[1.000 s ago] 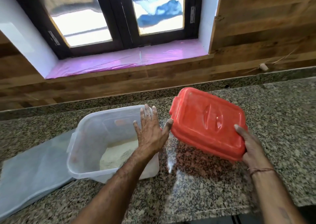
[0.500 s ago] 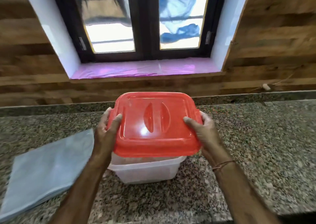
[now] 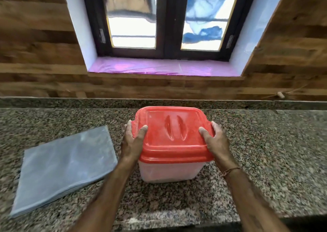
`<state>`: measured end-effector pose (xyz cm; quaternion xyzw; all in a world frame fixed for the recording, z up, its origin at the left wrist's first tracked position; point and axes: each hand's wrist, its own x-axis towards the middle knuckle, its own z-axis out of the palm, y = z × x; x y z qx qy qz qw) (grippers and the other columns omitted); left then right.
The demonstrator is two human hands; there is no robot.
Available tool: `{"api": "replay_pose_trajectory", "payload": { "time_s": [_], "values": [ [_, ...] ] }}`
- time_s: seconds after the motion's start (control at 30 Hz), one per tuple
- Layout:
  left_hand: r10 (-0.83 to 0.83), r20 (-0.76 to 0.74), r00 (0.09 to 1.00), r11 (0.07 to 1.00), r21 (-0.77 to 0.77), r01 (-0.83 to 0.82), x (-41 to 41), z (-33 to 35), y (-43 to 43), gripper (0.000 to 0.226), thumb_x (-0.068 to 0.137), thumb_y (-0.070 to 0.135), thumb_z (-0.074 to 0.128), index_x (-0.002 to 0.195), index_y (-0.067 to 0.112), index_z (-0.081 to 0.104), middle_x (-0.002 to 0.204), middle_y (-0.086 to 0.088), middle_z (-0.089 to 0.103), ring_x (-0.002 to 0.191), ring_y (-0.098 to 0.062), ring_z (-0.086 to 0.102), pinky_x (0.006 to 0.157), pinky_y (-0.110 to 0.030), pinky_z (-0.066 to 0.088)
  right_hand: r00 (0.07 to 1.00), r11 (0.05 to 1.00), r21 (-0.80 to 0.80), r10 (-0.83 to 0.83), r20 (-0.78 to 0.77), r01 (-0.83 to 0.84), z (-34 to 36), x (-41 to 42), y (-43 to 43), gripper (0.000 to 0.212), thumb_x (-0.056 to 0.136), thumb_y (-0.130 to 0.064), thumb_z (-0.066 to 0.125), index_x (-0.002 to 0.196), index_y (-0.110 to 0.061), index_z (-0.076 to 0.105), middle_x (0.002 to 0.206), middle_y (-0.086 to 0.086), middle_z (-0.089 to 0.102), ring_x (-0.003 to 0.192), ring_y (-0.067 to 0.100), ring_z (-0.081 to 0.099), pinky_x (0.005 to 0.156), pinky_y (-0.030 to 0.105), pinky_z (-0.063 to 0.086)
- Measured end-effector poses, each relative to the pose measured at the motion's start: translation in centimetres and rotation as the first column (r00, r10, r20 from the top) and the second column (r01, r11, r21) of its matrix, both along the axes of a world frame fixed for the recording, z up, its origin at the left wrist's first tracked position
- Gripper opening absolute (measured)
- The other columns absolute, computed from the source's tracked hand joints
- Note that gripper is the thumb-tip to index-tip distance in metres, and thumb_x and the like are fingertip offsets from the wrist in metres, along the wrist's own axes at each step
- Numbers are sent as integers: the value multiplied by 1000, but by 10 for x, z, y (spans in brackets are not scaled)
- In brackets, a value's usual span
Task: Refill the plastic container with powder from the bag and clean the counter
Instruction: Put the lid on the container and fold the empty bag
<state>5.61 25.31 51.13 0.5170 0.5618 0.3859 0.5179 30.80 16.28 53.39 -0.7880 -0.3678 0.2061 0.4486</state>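
Two hands (image 3: 132, 144) (image 3: 217, 144), one container (image 3: 169, 172), one red lid (image 3: 174, 138), one bag (image 3: 65, 164).

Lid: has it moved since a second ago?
Yes. The lid went left, toward the bag, from beside the container onto its top; the left hand and right hand grip its ends.

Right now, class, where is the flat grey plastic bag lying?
In the head view, the bag lies flat on the granite counter, left of the red-lidded container, close to the left hand.
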Motion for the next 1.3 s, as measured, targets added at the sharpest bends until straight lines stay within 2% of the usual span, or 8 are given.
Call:
{"api": "replay_pose_trajectory", "payload": {
  "time_s": [0.2,0.37,0.47,0.57,0.73,1.1,1.2,1.3],
  "values": [
    [-19,31,999,1000,10,19,-3,-13,5,84,90,63,57,161,48,16,166,-6,35,142,-29,47,112,-53,46,972,989,-137,85,219,-56,-9,-2,7,60,105,-46,44,160,-29,31,163,8,37,142,29,45,116,48,42],
    [26,124,992,991,-130,-9,-7,-15,9,98,90,52,72,165,34,12,163,-10,36,133,-30,55,85,-39,56,960,998,3,57,-273,-58,-10,7,3,73,96,-50,60,156,-50,20,146,-1,43,115,30,67,87,58,61],
    [90,139,986,974,-219,-58,-11,-10,8,115,72,58,84,160,10,27,143,-14,57,106,-26,69,58,-28,57,752,999,-2,-32,-658,41,-16,14,1,103,75,-40,88,157,-22,28,134,12,62,97,36,75,80,55,63],
    [122,-42,992,992,-25,-123,-13,-8,7,109,61,71,84,145,13,46,132,-18,65,101,-28,73,66,-37,65,700,999,-35,-26,-714,1,-17,16,-2,70,73,-36,88,130,-3,61,111,18,77,87,35,76,88,53,61],
    [124,-179,976,988,118,-104,-9,1,-2,65,84,46,80,123,12,40,119,-10,58,83,-13,61,59,-23,46,897,984,24,-152,-415,178,-17,10,0,70,71,-46,88,125,-10,62,104,12,77,81,26,78,60,34,63],
    [49,-163,985,990,138,-26,-11,4,-5,79,93,56,63,152,9,40,128,-14,67,98,-26,71,76,-42,63,994,995,6,-103,-19,103,-9,4,-5,45,90,-50,71,121,-18,69,100,6,74,85,25,74,73,44,65],
    [-6,-286,958,980,191,63,-5,5,-9,93,93,72,45,162,13,21,149,-22,53,115,-33,68,78,-40,63,953,994,-70,-54,297,78,-2,0,-1,49,102,-44,57,139,-13,60,105,12,74,79,20,65,58,21,51],
    [-19,-396,918,974,198,106,-1,5,-11,73,107,43,40,165,11,8,168,-18,25,127,-32,60,60,-12,38,855,977,-189,11,518,102,4,-3,3,53,107,-44,43,151,-16,47,98,15,74,75,19,60,61,22,49]
  ]
}}
